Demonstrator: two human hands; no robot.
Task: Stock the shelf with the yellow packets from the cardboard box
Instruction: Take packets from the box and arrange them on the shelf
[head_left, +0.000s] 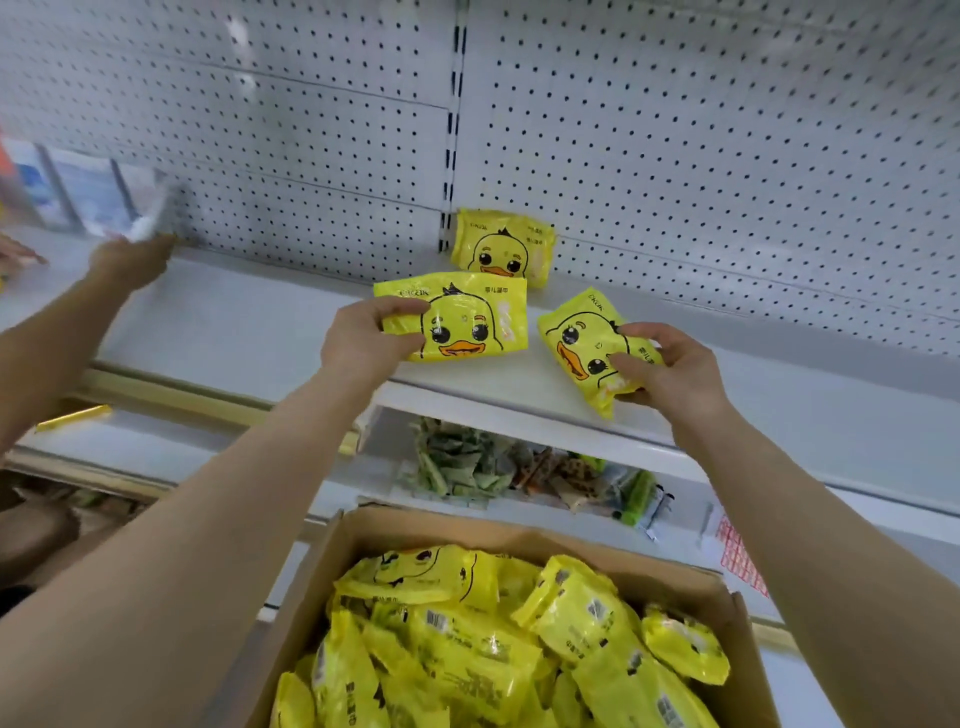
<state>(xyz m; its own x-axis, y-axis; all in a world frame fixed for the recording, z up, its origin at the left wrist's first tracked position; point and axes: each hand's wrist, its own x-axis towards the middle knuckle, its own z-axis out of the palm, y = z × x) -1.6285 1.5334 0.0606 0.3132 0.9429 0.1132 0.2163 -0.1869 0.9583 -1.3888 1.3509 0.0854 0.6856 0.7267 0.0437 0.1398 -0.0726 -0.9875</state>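
Three yellow packets on shelf

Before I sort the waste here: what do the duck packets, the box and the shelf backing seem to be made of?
The yellow packets look like glossy plastic film: they crinkle and catch highlights. The cardboard box is matte brown board, its flaps bent. The back panel is white perforated sheet with a dull sheen, probably painted metal, though the picture leaves that open.
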